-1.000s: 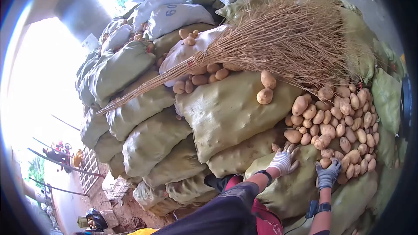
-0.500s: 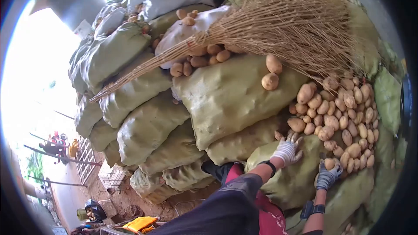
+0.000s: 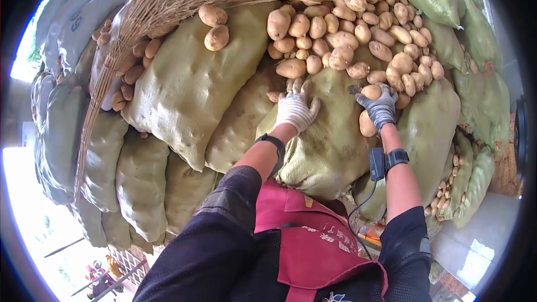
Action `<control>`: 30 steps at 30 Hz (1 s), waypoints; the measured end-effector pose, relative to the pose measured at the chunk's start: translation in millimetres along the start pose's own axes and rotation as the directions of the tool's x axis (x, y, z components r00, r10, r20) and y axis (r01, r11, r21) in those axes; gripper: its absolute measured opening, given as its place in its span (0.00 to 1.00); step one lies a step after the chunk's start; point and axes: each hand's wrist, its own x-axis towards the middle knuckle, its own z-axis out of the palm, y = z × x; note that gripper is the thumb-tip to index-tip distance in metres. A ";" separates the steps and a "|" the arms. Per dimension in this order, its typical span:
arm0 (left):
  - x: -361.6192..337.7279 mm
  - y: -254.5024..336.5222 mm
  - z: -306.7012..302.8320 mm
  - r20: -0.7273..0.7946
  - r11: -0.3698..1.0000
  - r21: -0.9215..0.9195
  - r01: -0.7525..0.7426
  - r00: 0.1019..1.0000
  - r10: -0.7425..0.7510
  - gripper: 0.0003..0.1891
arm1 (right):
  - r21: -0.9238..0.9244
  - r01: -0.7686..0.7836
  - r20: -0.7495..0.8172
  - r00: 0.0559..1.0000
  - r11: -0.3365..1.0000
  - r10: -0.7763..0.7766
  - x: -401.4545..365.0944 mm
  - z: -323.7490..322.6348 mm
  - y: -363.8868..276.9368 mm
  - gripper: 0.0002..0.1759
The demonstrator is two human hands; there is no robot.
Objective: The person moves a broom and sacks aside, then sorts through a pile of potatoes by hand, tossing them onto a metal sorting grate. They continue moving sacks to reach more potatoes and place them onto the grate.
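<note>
My left hand (image 3: 296, 109), in a whitish striped glove, lies with fingers spread on a full green woven sack (image 3: 330, 140). Just beyond its fingertips is the lower edge of a heap of loose potatoes (image 3: 342, 57). My right hand (image 3: 381, 107), in a grey glove, has its thumb and fingers curled around a potato (image 3: 371, 91) at the heap's near side. A second potato (image 3: 367, 123) rests on the sack beside that hand's wrist. The right palm is hidden from above.
A long twig broom (image 3: 128, 33) lies across the sacks at upper left. Two potatoes (image 3: 216, 38) sit on a bulging sack (image 3: 184, 89). More full sacks (image 3: 142, 182) are stacked at left, others (image 3: 475, 95) at right. A cable (image 3: 353, 221) hangs from the right wrist device.
The view has swung right and downward, so the heap and both hands appear nearer the middle. My left hand still rests on the sack; my right hand still has a potato in its fingers.
</note>
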 end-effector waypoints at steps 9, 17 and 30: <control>-0.1 0.9 -1.7 -0.024 1.000 -0.019 0.023 0.999 -0.023 0.31 | 0.160 0.152 -0.132 0.983 0.975 -0.131 -10.5 14.9 15.8 0.51; -1.4 2.6 -1.8 -0.022 0.999 -0.035 0.026 0.999 -0.027 0.31 | 0.098 0.146 -0.260 0.959 0.984 -0.116 -10.3 17.6 9.1 0.49; -1.1 3.0 -2.1 0.019 0.999 0.031 0.010 1.000 -0.011 0.31 | 0.158 0.336 0.177 0.915 0.928 -0.362 -78.6 -23.1 -39.4 0.50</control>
